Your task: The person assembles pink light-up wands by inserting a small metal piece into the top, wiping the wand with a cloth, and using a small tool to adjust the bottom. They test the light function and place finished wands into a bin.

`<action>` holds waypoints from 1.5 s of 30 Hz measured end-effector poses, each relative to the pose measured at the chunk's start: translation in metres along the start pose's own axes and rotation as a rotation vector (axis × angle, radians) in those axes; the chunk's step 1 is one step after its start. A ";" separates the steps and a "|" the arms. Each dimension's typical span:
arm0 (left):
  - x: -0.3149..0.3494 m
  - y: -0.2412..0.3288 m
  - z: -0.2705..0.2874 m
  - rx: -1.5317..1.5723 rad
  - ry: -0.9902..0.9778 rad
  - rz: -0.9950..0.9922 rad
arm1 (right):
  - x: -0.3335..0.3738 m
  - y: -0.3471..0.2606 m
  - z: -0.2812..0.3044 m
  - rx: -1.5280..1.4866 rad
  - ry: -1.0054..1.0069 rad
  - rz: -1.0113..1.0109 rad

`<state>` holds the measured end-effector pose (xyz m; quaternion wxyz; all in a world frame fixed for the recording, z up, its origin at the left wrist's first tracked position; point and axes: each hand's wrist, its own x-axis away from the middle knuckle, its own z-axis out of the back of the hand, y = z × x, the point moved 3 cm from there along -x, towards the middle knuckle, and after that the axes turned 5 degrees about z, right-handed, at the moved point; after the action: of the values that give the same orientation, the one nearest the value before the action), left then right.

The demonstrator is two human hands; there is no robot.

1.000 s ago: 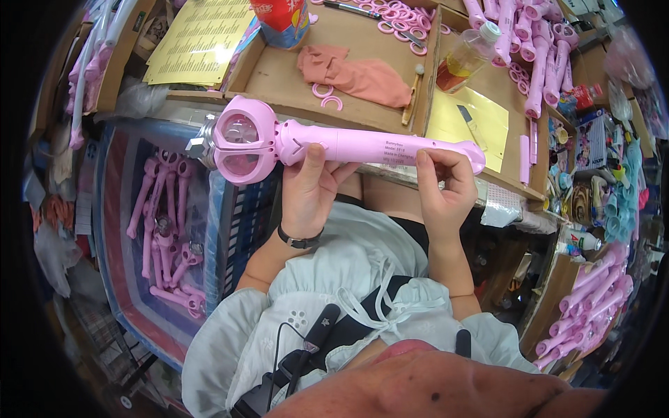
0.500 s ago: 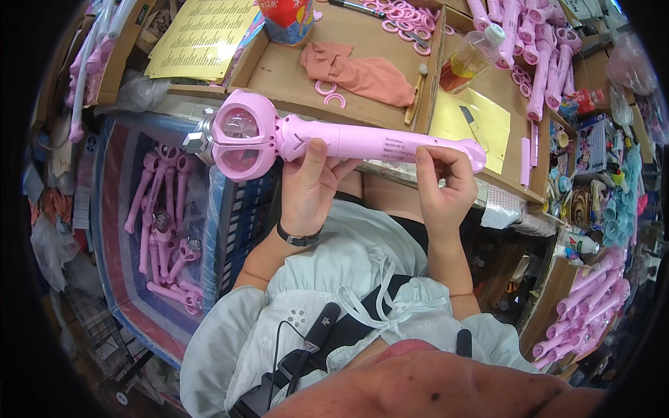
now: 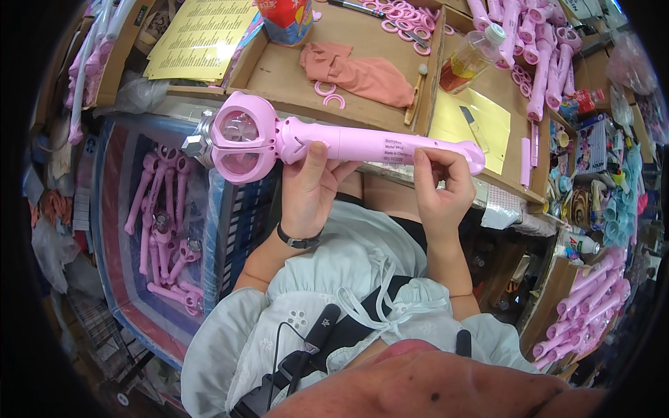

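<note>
A pink toy wand (image 3: 362,143) lies level across both my hands, above my lap at the table's edge. Its round head, with clear windows and a silver faceted tip, points left. My left hand (image 3: 311,182) grips the wand just right of the head, thumb pressed on the near side. Near the handle's other end, my right hand (image 3: 444,184) holds it between thumb and bent fingers. Small dark print shows on the handle between the hands. The fingers behind the wand are partly hidden.
At my left stands a blue-rimmed crate (image 3: 111,230) with several pink wands. Beyond my hands, a cardboard tray (image 3: 272,73) holds an orange cloth (image 3: 355,73) and pink rings (image 3: 401,21). A bottle (image 3: 470,59), yellow paper (image 3: 495,139) and a knife (image 3: 474,125) are to the right.
Almost nothing differs. The wand's head end has dipped very slightly toward me, and my right thumb has shifted a little to the left along the handle.
</note>
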<state>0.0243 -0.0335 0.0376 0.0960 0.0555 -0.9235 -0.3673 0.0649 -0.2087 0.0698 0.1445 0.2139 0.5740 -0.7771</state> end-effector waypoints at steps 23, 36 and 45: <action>-0.044 0.063 -0.023 -0.288 -0.243 -0.237 | -0.022 0.016 0.020 0.095 -0.850 -0.060; -0.073 0.029 -0.059 -0.367 -0.060 -0.740 | 0.013 -0.001 -0.040 0.024 -0.293 -0.018; -0.075 -0.013 -0.070 0.464 -1.244 0.199 | 0.041 0.011 -0.037 -0.933 -0.835 -0.538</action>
<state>0.1135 -0.0763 0.0683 -0.4350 -0.2326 -0.8625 -0.1124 0.0404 -0.1760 0.0308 0.2328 -0.3388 0.7782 -0.4747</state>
